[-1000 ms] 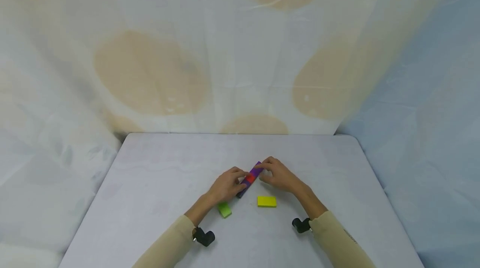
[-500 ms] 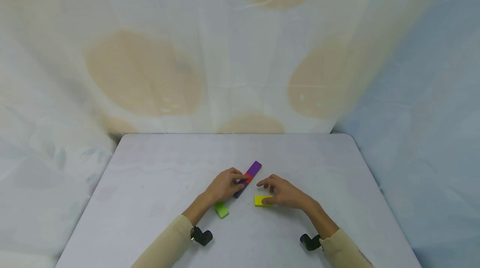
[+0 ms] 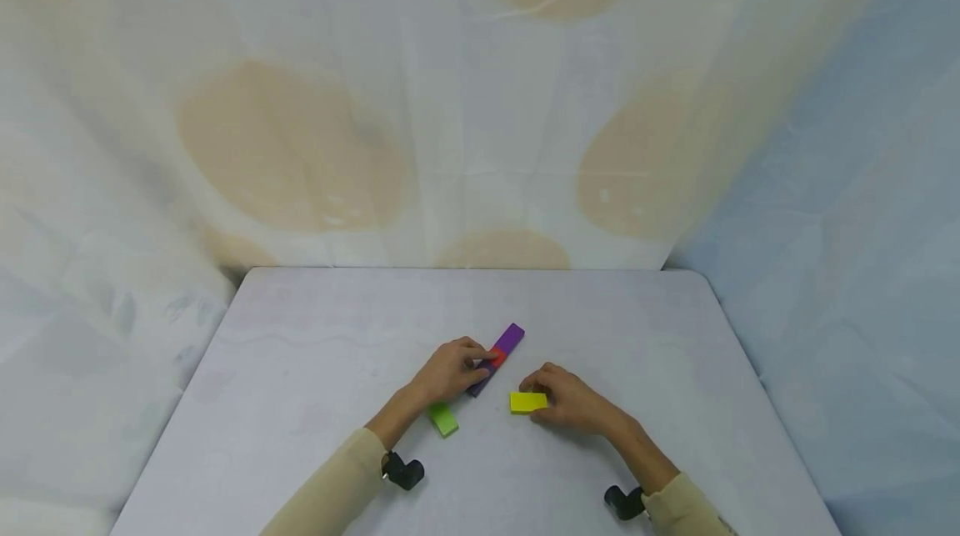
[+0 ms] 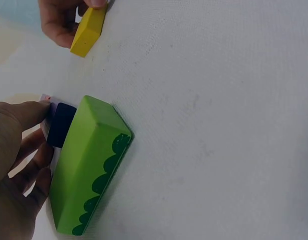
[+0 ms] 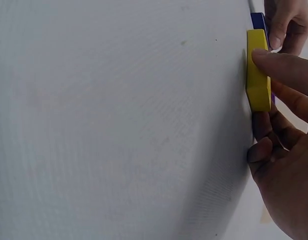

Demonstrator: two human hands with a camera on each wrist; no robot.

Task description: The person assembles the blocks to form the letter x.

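The left hand (image 3: 450,371) rests on the near end of the purple strip (image 3: 501,354), fingers curled round it and pinching it at its red band; in the left wrist view the fingertips (image 4: 31,112) press the strip's dark end (image 4: 60,124). The right hand (image 3: 572,398) grips the yellow block (image 3: 528,403), fingers curled round its right side with the thumb on its near edge; in the right wrist view a fingertip (image 5: 273,62) lies on the block's top edge (image 5: 257,70) and the other fingers fold beneath it.

Taking the strip as landmark: it lies flat on the surface (image 3: 300,386), running diagonally away from the person, its far end pointing up and to the right and free of both hands. The yellow block lies to the right of the strip's near end, close but apart from it, flat on the surface. The green block (image 3: 442,418) lies just nearer the person than the strip's near end, below the left wrist; no hand holds it. In the left wrist view the green block (image 4: 89,167) shows a dark green scalloped edge and sits right against the strip's end, though whether they touch cannot be told. A pale cloth (image 3: 480,102) hangs behind the surface, beyond the strip
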